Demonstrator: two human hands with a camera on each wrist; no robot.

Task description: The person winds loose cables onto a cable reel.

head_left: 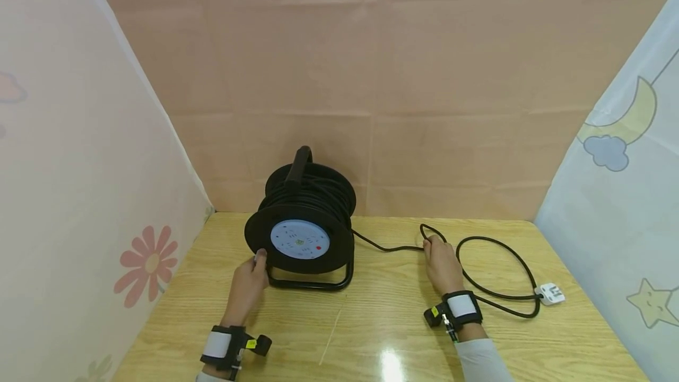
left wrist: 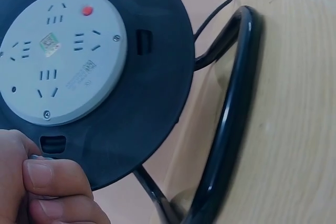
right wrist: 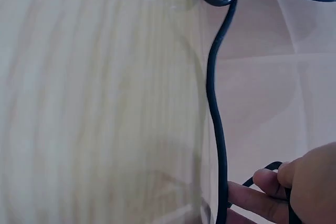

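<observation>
A black cable reel (head_left: 339, 252) stands on its tubular frame, cord wound on its drum, with a pale round socket panel (left wrist: 63, 56) bearing a red button on its front. At the lower left of the front disc, my left hand (head_left: 248, 285) has its fingers curled round a small grey knob, mostly hidden by them. My right hand (head_left: 443, 264) holds the reel's black cord (right wrist: 214, 93) between thumb and fingers, right of the reel. From the reel the cord runs across to that hand, then loops on the right to a white plug (head_left: 551, 293).
The wooden table (head_left: 371, 323) backs onto a brown paper wall (head_left: 371, 75). Printed white sheets (head_left: 79, 134) flank it on both sides. The reel's carrying handle (head_left: 299, 167) points up, and its tubular frame (left wrist: 231, 119) rests on the tabletop.
</observation>
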